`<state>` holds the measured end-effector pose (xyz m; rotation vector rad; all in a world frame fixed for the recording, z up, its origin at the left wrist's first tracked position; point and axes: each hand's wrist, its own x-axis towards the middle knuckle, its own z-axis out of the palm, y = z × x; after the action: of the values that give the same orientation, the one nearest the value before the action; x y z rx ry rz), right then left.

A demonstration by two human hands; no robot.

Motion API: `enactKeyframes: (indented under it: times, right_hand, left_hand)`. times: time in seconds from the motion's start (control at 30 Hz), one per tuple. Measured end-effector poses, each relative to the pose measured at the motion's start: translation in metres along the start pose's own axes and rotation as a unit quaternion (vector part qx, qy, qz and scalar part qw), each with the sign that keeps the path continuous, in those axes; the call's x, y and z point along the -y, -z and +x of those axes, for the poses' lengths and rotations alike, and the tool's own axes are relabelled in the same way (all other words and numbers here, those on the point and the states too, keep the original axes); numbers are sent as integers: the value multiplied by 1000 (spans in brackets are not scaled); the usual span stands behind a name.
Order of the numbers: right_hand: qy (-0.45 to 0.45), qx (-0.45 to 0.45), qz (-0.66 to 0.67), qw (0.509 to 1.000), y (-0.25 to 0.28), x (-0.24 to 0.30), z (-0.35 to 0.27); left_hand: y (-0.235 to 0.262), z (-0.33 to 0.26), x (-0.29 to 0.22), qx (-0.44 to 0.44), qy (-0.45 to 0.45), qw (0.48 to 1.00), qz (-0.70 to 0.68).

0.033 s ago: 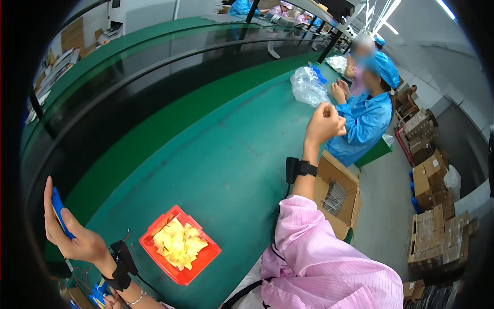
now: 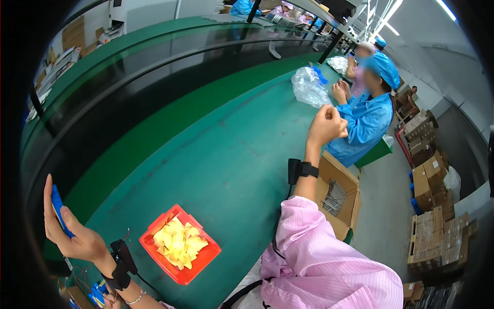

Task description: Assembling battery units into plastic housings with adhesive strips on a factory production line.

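Note:
At the far left, my left hand (image 2: pixel 77 243) is raised with a slim blue flat piece (image 2: pixel 59 212) held between thumb and fingers. My right hand (image 2: pixel 328 126) is stretched out over the far right edge of the bench, its fingers curled closed; whatever they hold, if anything, is hidden. Between my arms a red plastic bin (image 2: pixel 205 260) rests on the green bench top (image 2: pixel 206 180), filled with folded yellow paper-like pieces (image 2: pixel 179 242). Black straps with small boxes and cables sit on both my wrists.
A clear plastic bag (image 2: pixel 309 85) lies beyond my right hand, beside a co-worker in a blue smock (image 2: pixel 368 123). An open cardboard box (image 2: pixel 346 221) with metal rods (image 2: pixel 334 198) stands right of my right arm. A dark conveyor (image 2: pixel 128 103) runs along the bench's far side.
My right hand has shifted very slightly to the right. My left hand and the blue piece look almost unmoved.

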<state>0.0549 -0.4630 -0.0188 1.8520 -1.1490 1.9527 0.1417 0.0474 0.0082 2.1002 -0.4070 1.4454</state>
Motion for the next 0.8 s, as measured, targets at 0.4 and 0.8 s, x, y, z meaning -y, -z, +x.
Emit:
enactKeyframes:
  times: [0.4,0.8]
  right_hand:
    - [-15,6,-65,998,26,-35,14]
    - [-62,256,550,793,143,80,53]
  left_hand:
    - [0,3,6,-32,31,995,-90]
    - [-1,2,-8,-41,98,990,-95]
